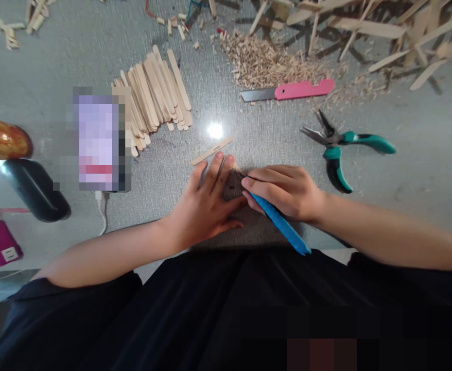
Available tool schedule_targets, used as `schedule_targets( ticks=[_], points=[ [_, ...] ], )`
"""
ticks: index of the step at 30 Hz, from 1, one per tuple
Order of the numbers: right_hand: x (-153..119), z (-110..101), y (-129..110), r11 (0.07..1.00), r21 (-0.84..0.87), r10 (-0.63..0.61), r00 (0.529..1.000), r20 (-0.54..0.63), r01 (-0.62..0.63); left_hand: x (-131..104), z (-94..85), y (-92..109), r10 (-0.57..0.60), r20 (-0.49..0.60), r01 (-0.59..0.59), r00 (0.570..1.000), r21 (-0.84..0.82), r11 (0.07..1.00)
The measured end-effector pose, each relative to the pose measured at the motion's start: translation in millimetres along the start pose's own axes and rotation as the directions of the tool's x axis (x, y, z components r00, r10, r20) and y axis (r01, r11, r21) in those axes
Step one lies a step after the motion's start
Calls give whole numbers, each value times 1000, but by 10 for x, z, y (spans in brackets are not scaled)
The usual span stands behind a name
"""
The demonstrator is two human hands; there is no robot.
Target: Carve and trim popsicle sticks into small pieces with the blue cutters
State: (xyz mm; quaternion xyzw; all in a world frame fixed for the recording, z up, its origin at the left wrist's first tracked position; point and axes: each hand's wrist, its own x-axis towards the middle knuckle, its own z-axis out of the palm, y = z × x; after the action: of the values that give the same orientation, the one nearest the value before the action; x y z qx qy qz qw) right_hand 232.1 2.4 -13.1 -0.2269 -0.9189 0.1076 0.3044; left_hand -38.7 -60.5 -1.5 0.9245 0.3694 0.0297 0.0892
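Observation:
My left hand (208, 198) lies on the grey table with its fingers spread, the fingertips beside a short flat wooden stick (211, 151) that has a small slot in it. A second small wooden piece (237, 167) shows partly at the tip of the left hand's fingers. My right hand (282, 190) is wrapped round a blue-handled tool (283, 226), whose thin tip points toward that small piece. The exact contact between tip and wood is too small to make out.
A pile of flat sticks (152, 93) and a blurred phone (98, 139) lie left. Beyond the hands are wood shavings (272, 62) and a pink-handled cutter (305, 89). Green-handled pliers (332, 144) rest right; joined sticks (368, 28) stand at the upper right. A dark case (36, 190) is far left.

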Motion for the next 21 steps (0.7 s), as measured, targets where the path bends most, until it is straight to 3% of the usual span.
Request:
schedule_targets(
  ticks=[15, 21],
  points=[
    [17, -3, -22, 997, 61, 42, 999, -7, -42, 8, -58, 19, -38, 73, 42, 997, -56, 998],
    [9, -32, -31, 999, 23, 36, 998, 50, -37, 9, -84, 19, -64, 123, 79, 990, -119, 990]
  ],
)
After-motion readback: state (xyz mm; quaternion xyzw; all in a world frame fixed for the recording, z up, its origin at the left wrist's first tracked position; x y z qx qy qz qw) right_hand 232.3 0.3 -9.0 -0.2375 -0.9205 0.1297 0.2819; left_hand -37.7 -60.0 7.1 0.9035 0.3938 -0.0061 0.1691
